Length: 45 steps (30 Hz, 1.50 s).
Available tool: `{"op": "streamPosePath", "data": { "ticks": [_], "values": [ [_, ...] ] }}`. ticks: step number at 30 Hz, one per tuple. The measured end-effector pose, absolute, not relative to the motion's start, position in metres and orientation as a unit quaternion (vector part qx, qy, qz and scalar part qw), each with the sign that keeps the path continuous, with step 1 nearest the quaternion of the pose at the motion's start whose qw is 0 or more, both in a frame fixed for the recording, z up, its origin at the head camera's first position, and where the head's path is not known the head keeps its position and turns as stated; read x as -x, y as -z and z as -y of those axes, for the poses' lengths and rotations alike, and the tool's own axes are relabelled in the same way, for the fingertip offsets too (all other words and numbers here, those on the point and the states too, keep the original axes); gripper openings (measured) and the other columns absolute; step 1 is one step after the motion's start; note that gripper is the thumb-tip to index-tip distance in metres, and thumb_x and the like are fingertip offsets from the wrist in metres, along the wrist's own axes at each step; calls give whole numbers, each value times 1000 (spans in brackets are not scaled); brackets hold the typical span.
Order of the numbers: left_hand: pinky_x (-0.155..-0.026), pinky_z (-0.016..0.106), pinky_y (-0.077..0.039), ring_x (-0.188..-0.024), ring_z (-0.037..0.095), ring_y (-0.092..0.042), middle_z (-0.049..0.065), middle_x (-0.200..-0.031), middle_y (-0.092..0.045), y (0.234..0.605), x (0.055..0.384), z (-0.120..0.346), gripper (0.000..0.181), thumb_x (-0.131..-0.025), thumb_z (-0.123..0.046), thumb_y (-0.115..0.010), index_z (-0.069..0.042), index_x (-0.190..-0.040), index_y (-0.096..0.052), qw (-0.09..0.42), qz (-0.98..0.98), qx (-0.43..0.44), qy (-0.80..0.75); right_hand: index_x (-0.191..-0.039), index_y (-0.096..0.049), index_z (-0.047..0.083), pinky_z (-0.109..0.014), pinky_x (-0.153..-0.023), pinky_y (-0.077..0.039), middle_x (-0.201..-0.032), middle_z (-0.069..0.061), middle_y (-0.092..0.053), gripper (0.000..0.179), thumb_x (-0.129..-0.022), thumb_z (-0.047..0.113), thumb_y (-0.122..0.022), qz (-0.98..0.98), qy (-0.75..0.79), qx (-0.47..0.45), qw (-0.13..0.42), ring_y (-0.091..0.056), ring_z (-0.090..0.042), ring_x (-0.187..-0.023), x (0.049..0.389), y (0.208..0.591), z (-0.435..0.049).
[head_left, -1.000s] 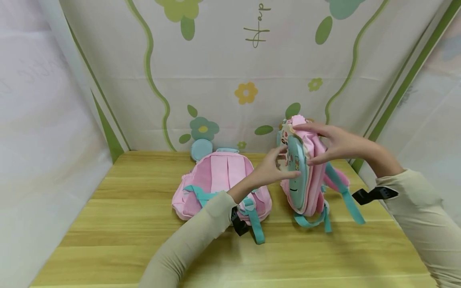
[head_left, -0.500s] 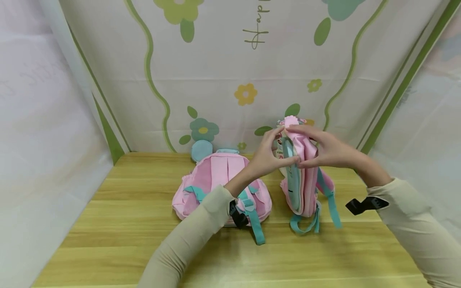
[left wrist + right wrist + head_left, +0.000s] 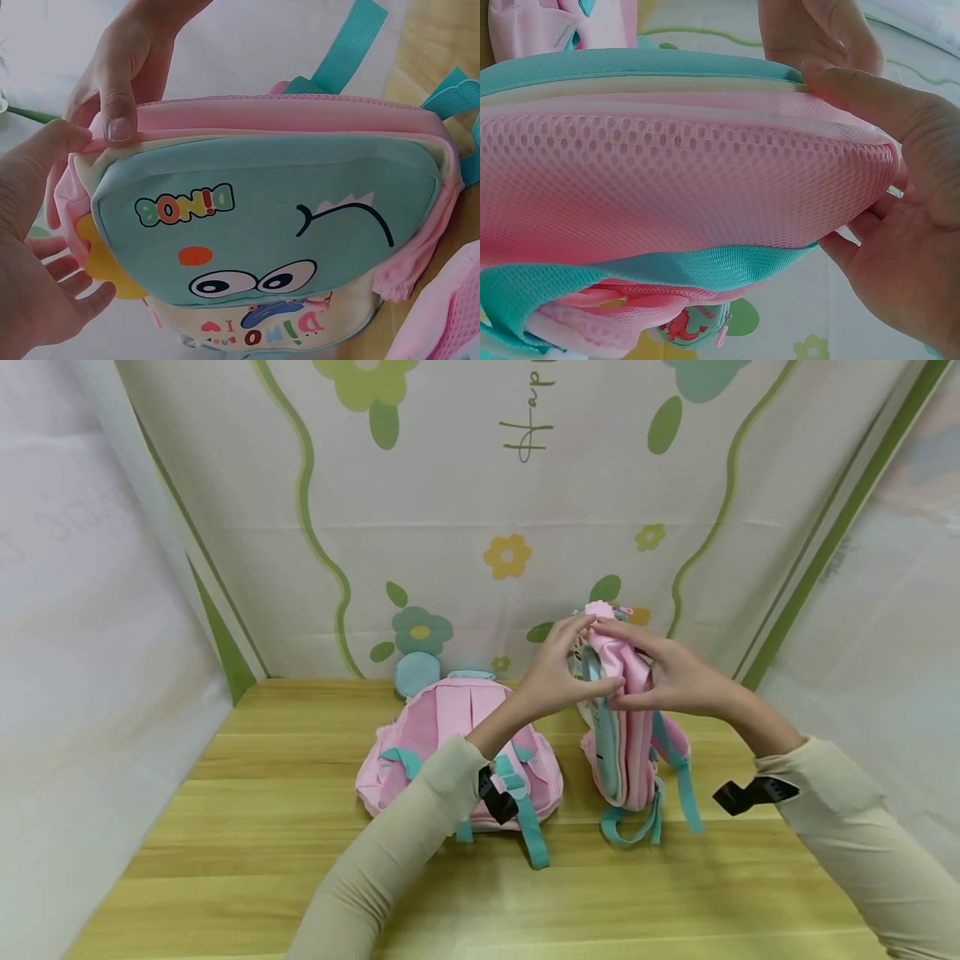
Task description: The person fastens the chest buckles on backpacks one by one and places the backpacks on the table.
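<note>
A pink and teal dinosaur backpack (image 3: 637,760) stands narrow side toward me at the right of the table, its loose straps hanging down. The left wrist view shows its teal front pocket (image 3: 255,240) with printed eyes and lettering. My left hand (image 3: 555,672) grips the pocket side near the upper end, thumb on the near edge. Opposite it, my right hand (image 3: 682,672) holds the pink back side, thumb and fingers spread around it. Both thumbs lie close together. In the right wrist view the pink mesh back (image 3: 690,172) lies beside the right hand's fingers.
A second pink backpack (image 3: 450,718) lies left of the hands, straps up, with a round light blue pouch (image 3: 417,674) behind it. My left forearm crosses over its near part. A flower-printed curtain (image 3: 450,568) rises behind the wooden table (image 3: 247,827).
My left hand has risen to the dinosaur backpack's upper end, and my right hand has shifted left, bringing the two together. The backpack has turned slightly and its hanging straps have swung left.
</note>
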<state>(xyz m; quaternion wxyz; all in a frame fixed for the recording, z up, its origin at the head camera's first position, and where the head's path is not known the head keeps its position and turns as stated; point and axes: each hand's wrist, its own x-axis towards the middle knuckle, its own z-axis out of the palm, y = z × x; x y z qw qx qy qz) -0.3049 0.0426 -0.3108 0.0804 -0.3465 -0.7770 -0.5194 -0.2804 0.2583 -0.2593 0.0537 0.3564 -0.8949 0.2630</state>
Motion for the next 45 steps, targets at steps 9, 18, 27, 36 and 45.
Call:
{"op": "streamPosePath", "data": {
  "ticks": [9, 18, 27, 36, 45],
  "values": [
    [-117, 46, -41, -147, 26, -36, 10, -162, -31, 310, 309, -33, 87, -82, -28, -85, -13, -154, -41, 72, 782, 337, 520, -158, -38, 22, -70, -106, -39, -164, -9, -37, 96, -78, 13, -89, 894, -269, -352, 63, -37, -40, -147, 280, 265, -259],
    [-114, 39, -44, -142, 28, -42, 10, -159, -32, 305, 309, -19, 85, -82, -33, -85, -13, -153, -43, 40, 800, 323, 505, -160, -34, 26, -67, -110, -38, -166, -6, -34, 98, -79, 15, -89, 896, -273, -346, 59, -39, -40, -146, 277, 271, -259],
    [-109, 40, -49, -136, 31, -47, 10, -153, -38, 303, 312, -5, 83, -82, -32, -85, -13, -152, -45, 0, 799, 295, 524, -160, -34, 27, -64, -105, -45, -163, -10, -39, 96, -81, 15, -87, 895, -274, -347, 63, -52, -40, -136, 273, 283, -263],
    [-108, 40, -50, -141, 31, -45, 8, -156, -33, 298, 312, 10, 83, -83, -27, -85, -18, -154, -42, -74, 780, 260, 565, -159, -35, 29, -46, -112, -45, -163, 0, -39, 92, -84, 16, -86, 893, -291, -339, 45, -46, -30, -143, 271, 295, -266],
    [-107, 44, -50, -143, 30, -43, 8, -157, -40, 296, 314, 21, 80, -83, -24, -85, -14, -151, -45, -87, 774, 246, 577, -160, -34, 24, -62, -110, -40, -165, -9, -36, 88, -87, 18, -82, 900, -294, -322, 5, -44, -39, -144, 272, 306, -273]
  ]
}}
